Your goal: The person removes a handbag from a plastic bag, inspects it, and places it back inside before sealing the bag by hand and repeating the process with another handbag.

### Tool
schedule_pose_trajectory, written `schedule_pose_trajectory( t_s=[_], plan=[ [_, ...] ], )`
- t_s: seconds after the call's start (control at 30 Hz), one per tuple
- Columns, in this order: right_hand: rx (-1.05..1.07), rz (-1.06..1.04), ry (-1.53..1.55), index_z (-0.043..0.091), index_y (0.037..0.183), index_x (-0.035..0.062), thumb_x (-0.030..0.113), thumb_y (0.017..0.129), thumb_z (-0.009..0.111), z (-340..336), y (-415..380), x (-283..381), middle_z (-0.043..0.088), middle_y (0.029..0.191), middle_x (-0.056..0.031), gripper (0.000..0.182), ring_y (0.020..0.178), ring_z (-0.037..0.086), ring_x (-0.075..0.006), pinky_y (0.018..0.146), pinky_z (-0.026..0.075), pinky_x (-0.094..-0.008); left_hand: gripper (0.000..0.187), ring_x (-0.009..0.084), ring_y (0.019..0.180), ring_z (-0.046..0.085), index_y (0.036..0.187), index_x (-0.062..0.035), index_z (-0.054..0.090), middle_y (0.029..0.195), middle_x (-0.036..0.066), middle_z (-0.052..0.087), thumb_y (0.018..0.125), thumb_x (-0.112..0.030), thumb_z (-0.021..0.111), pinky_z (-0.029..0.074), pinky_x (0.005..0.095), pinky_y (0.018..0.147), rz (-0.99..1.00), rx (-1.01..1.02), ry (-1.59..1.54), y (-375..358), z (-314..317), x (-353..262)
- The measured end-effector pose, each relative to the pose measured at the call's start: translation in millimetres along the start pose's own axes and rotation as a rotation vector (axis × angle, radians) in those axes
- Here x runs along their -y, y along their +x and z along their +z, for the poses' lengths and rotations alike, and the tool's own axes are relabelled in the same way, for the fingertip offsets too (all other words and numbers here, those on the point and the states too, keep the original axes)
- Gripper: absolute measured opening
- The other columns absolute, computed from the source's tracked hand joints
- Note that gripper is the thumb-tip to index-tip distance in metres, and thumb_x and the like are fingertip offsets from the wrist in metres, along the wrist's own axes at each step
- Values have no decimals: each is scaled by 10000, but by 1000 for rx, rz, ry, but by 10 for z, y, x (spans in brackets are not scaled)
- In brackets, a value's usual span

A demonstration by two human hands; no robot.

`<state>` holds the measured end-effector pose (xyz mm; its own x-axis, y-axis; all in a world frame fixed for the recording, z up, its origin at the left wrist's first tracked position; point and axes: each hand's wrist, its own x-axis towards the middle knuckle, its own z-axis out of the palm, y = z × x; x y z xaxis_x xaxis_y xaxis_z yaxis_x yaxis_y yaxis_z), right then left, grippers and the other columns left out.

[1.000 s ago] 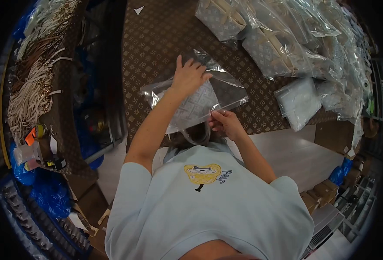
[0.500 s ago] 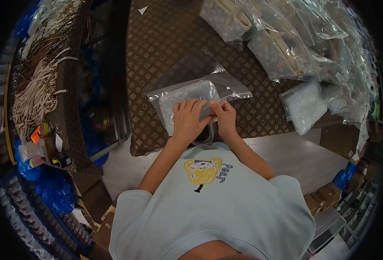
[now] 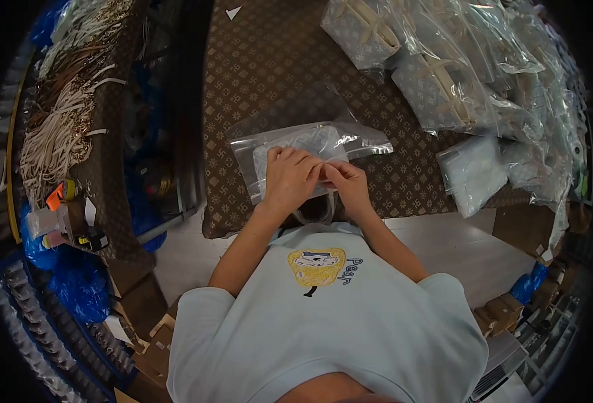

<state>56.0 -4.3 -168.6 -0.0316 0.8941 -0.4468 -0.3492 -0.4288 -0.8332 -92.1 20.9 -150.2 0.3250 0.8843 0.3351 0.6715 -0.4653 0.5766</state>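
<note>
A pale grey patterned bag (image 3: 303, 139), perhaps a small handbag, lies on a clear plastic bag (image 3: 363, 140) on the brown table. My left hand (image 3: 287, 178) rests over the near part of the patterned bag, fingers curled and thumb side turned toward my right hand. Close against it, my right hand (image 3: 350, 188) pinches with thumb and forefinger. What sits between the fingertips is too small to make out. A grey loop like a handle (image 3: 316, 213) hangs below my hands at the table edge.
Wrapped patterned bags (image 3: 430, 87) pile up at the table's right, beside a white plastic-wrapped packet (image 3: 472, 171). Many straps (image 3: 61, 127) hang over a rack at left. A white paper scrap (image 3: 233, 12) lies at the far side of the brown patterned tabletop (image 3: 269, 67).
My right hand's fingertips have moved down and left, closing against my left hand. The patterned bag shows less above my fingers. The whole view has shifted slightly.
</note>
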Motion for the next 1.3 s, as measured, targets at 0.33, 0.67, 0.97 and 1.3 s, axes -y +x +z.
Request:
schedule_pose_trajectory(
  t_s=[0.33,0.67,0.97,1.3],
  plan=[
    [193,322,-464,638,863,20,195,832,652,-55,-93,218,618,725,-29,178,646,578,-102,565,473,-251,98,198,790,565,788,-117,637,790,0,612,713,-105,699,365,381,816,61,-225,71,252,-143,-136],
    [-42,-857,-1486,628,745,117,150,737,694,-76,54,736,561,740,-21,74,717,592,-222,586,478,-338,83,198,812,536,792,-125,659,773,-4,585,720,-137,699,367,374,819,122,3,268,56,-367,102],
    [-264,-724,-1699,580,727,93,161,830,604,-531,547,1043,611,758,-55,126,715,624,-258,593,504,-353,59,247,711,570,795,-120,671,830,35,629,792,-144,617,420,398,726,-258,23,696,-74,-861,833],
    [-51,-444,-369,579,1136,16,187,979,465,-280,1021,472,643,820,-26,259,521,507,-41,452,385,-180,131,102,554,533,1035,-49,546,816,38,609,947,-134,503,388,194,448,-952,-801,-830,-202,-132,936]
  ],
)
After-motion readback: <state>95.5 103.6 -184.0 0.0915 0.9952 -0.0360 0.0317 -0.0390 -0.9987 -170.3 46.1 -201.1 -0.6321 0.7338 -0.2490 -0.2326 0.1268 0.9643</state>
